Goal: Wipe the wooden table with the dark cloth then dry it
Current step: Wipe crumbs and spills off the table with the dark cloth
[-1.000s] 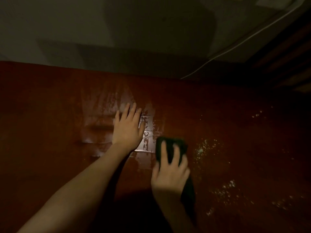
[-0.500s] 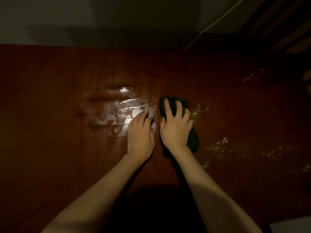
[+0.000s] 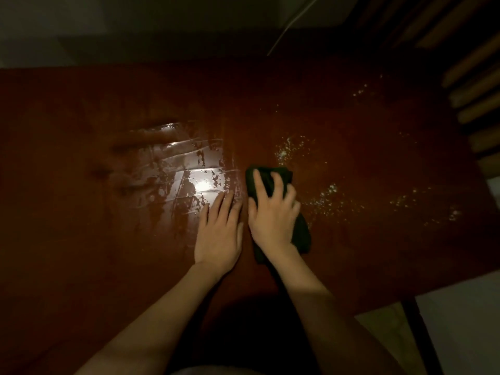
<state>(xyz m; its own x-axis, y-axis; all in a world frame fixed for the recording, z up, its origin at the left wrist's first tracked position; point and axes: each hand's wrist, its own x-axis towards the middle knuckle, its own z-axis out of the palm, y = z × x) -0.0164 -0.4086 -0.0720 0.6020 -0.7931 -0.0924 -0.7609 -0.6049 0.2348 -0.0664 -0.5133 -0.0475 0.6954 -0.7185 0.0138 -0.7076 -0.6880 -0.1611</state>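
Note:
The reddish-brown wooden table [image 3: 81,253] fills most of the view in dim light. A dark cloth [image 3: 301,234] lies bunched on it near the middle, and my right hand [image 3: 273,215] presses down on it with fingers spread over its top. My left hand [image 3: 219,234] rests flat on the bare wood just left of the cloth, fingers together, holding nothing. A shiny wet patch with streaks [image 3: 186,171] spreads left of and beyond my left hand. Pale specks of droplets or crumbs [image 3: 330,193] are scattered to the right of the cloth.
Wooden chair slats [image 3: 476,85] stand at the table's right end. A thin pale cord [image 3: 292,25] runs across the floor beyond the far edge. A dark table leg [image 3: 416,334] shows at the near right, with light floor beside it.
Over the second my left hand slid back from the wet patch toward me and now lies beside the right. The right hand with the cloth went forward, then drew slightly back.

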